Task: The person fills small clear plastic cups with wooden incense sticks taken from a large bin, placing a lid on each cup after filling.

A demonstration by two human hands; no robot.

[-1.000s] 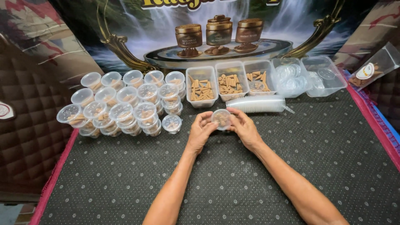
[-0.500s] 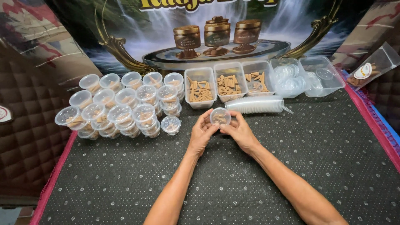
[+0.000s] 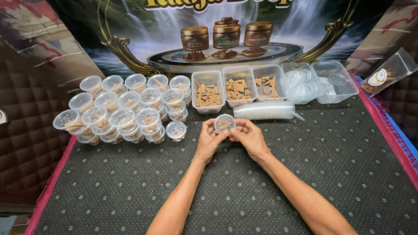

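Small clear tub (image 3: 224, 123), round and capped with a see-through lid, sits pinched between both hands above the worktop (image 3: 244, 187), a dark cloth dotted with pale specks. The left hand (image 3: 208, 140) clasps it from the left and the right hand (image 3: 250, 137) from the right, thumbs and fingertips closing on its rim; each grip is clenched on the tub, not released. The tub lies just ahead of both palms, about midway between them, so neither hand is clearly nearer. Its lid faces up toward the camera, the round axis roughly upright, perhaps tipped a little toward the person. Brown pieces show dimly inside.

Just to the left of the hands a single lidded cup (image 3: 176, 129) stands alone, and beyond it a cluster of filled cups (image 3: 122, 109) is stacked in rows. Just past the tub a sleeve of nested empty cups (image 3: 265, 110) lies on its side, long axis running left to right. Farther back stand three rectangular trays of tan cones (image 3: 208, 92), then clear bins holding lids (image 3: 305, 82). A printed backdrop (image 3: 226, 35) closes the far edge.
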